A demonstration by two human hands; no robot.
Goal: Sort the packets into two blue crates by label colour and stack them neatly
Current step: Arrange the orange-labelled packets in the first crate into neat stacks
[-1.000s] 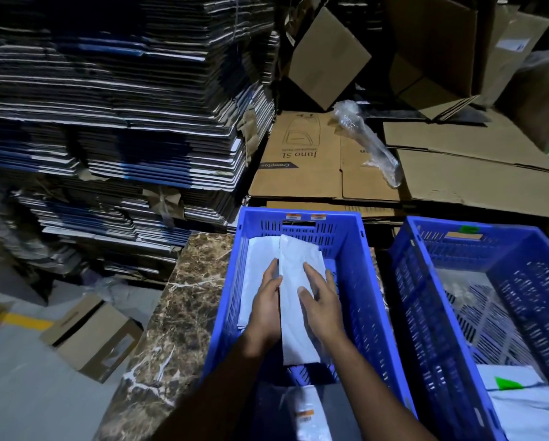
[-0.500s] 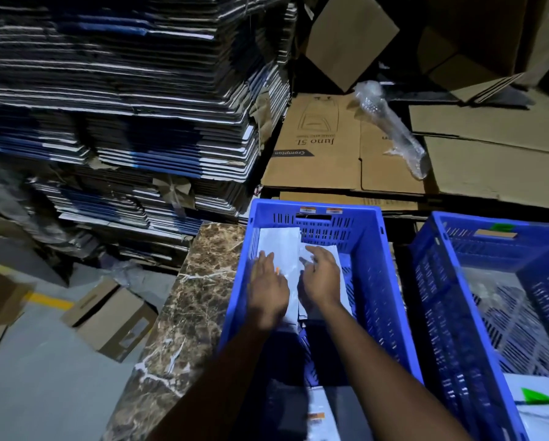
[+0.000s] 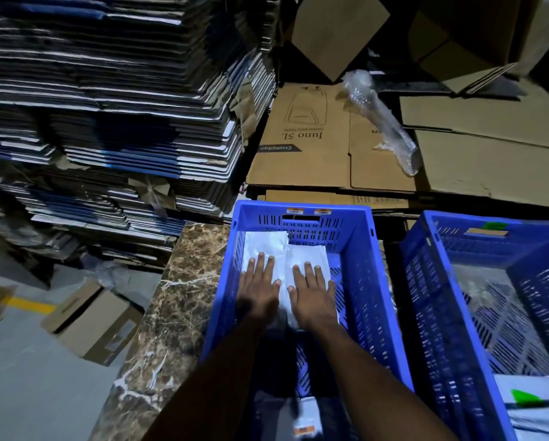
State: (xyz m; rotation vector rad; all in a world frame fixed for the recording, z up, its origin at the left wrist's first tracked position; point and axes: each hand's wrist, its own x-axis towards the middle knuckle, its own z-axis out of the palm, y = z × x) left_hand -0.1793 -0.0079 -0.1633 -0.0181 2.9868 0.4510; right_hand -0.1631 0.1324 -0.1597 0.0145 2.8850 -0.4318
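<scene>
Since half a second ago both hands have flattened out: the curled fingers that were tucking the packets toward the far end now lie straight, palms down

Head view: the left hand [image 3: 260, 288] rests flat, fingers spread, on a white plastic packet [image 3: 260, 249] lying along the floor of the left blue slotted plastic crate [image 3: 355, 249]. Just to its right the right hand [image 3: 312, 292] presses flat, fingers straight and slightly apart, on a second white plastic packet [image 3: 308, 254] that overlaps the first; both packets reach past the fingertips to the crate's far wall. Below the wrists, at the near end of the same crate, lies another packet with an orange label [image 3: 305, 423].

Well to the right of the right hand stands the second blue slotted plastic crate [image 3: 432, 281], with a white packet bearing a green label [image 3: 524, 397] at its near end.

Left of the left hand runs a brown marble-patterned counter [image 3: 177, 297]. Beyond the fingertips lie flattened brown cardboard cartons [image 3: 314, 148] and a crumpled clear plastic wrap [image 3: 381, 122]; far left rises a tall stack of flat folded cartons [image 3: 114, 106]
</scene>
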